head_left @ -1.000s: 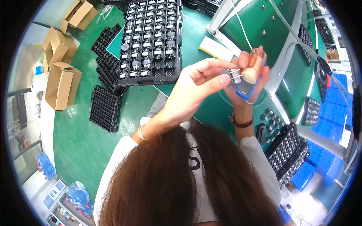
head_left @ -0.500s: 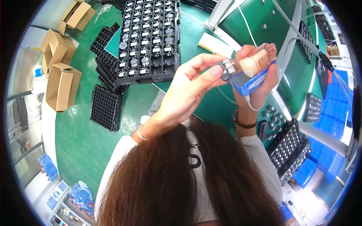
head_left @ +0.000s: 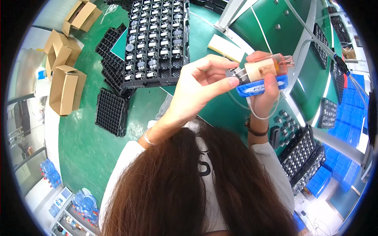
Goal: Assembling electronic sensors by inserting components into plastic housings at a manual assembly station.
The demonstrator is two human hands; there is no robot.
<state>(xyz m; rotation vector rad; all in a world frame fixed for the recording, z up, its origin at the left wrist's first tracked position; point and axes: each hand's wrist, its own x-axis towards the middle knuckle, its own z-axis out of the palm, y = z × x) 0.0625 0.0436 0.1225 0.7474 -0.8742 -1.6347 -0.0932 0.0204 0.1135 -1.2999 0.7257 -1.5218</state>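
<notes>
My left hand [head_left: 197, 84] is closed, pinching a small grey metal cylindrical part [head_left: 239, 75] between thumb and fingers. My right hand [head_left: 264, 98] grips a handheld device with a beige cylinder [head_left: 256, 70], a clear reddish end cap [head_left: 284, 65] and a blue body [head_left: 256, 89]. The left end of the beige cylinder meets the metal part; whether they are joined is hidden by my fingers. From the device a white cable [head_left: 258, 117] loops down beside my right wrist. Left of my hands lies a black tray [head_left: 157, 83] with rows of similar parts, several front pockets bare.
A pale yellow block [head_left: 226, 47] lies on the green table beyond my hands. Loose metal parts [head_left: 284, 125] and filled black trays [head_left: 297, 155] are at the right. Black trays [head_left: 111, 112] are stacked at the left, near open cardboard boxes [head_left: 67, 90]. A metal frame post [head_left: 229, 15] rises beyond.
My right hand has turned the device closer to level, its reddish cap now pointing right. The beige cylinder has come up against the metal part, which my left hand still pinches.
</notes>
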